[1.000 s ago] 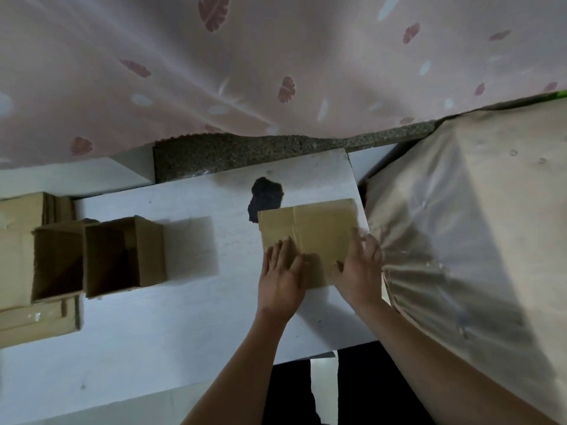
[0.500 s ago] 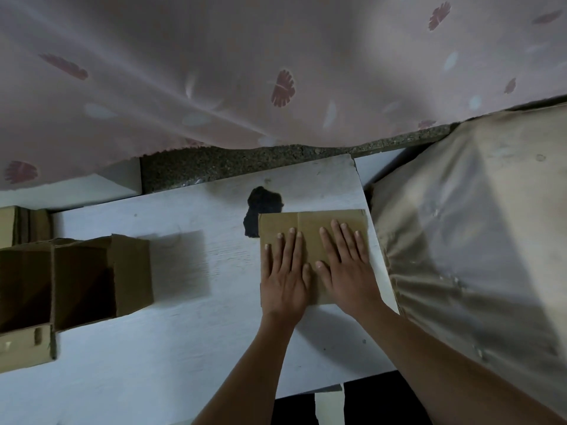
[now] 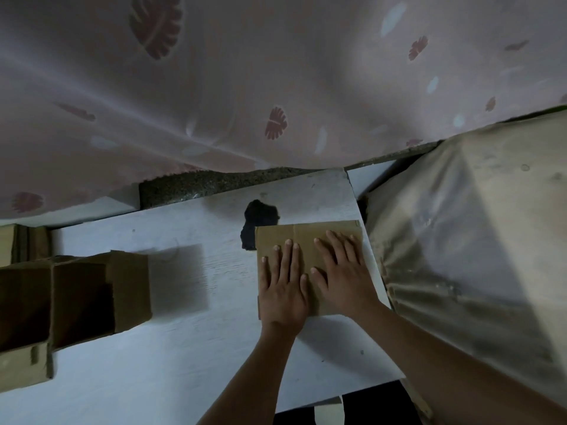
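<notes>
A flattened brown cardboard box (image 3: 306,234) lies on the white table (image 3: 190,357) near its right edge. My left hand (image 3: 283,283) presses flat on the cardboard's left half, fingers straight and pointing away from me. Beside it, my right hand (image 3: 345,271) lies flat on the right half, fingers spread. The hands cover the near part of the cardboard.
Two assembled open cardboard boxes (image 3: 92,296) lie on their sides at the table's left, with flat cardboard pieces (image 3: 21,366) beneath and behind. A black patch (image 3: 259,219) marks the tabletop behind the cardboard. A plastic-covered bulk (image 3: 475,240) stands right; a pink patterned curtain (image 3: 245,87) hangs behind.
Both hands went from gripping the near edge with curled fingers to lying flat on the cardboard. The cardboard now lies flatter on the table.
</notes>
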`<state>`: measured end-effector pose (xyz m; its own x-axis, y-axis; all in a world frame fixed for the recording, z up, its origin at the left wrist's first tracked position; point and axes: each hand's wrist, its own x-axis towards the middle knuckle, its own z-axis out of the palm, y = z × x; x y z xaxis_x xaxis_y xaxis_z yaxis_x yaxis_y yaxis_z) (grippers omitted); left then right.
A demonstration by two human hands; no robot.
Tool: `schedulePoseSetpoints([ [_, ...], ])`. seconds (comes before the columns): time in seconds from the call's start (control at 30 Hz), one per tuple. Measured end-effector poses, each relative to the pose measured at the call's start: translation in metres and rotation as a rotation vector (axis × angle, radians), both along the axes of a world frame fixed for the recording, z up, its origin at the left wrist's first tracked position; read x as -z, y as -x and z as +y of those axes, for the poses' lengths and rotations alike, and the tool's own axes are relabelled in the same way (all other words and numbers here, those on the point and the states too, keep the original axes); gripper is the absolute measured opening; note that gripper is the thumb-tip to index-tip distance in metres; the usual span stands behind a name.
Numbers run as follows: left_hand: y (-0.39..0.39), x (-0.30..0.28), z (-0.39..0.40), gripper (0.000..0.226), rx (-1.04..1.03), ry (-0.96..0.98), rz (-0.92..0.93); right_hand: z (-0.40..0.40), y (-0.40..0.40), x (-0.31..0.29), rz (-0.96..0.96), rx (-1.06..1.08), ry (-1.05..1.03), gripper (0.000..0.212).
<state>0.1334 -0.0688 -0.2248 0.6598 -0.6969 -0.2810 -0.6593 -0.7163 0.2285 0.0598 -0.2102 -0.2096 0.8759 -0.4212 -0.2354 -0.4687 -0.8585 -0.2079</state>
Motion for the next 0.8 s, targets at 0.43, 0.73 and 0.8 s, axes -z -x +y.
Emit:
schedulePoseSetpoints([
  [0.43,0.002,-0.024,-0.003,0.097,0.031,-0.178,0.117,-0.046,-0.078,-0.050,0.310,0.071,-0.055,0.070],
  [0.73,0.015,-0.052,0.008,0.104,-0.045,-0.140,0.210,-0.038,-0.070,-0.085,0.299,0.187,-0.392,0.048],
  [0.8,0.014,-0.059,0.013,0.107,-0.063,-0.111,0.266,-0.035,-0.063,-0.090,0.278,0.179,-0.415,0.034],
])
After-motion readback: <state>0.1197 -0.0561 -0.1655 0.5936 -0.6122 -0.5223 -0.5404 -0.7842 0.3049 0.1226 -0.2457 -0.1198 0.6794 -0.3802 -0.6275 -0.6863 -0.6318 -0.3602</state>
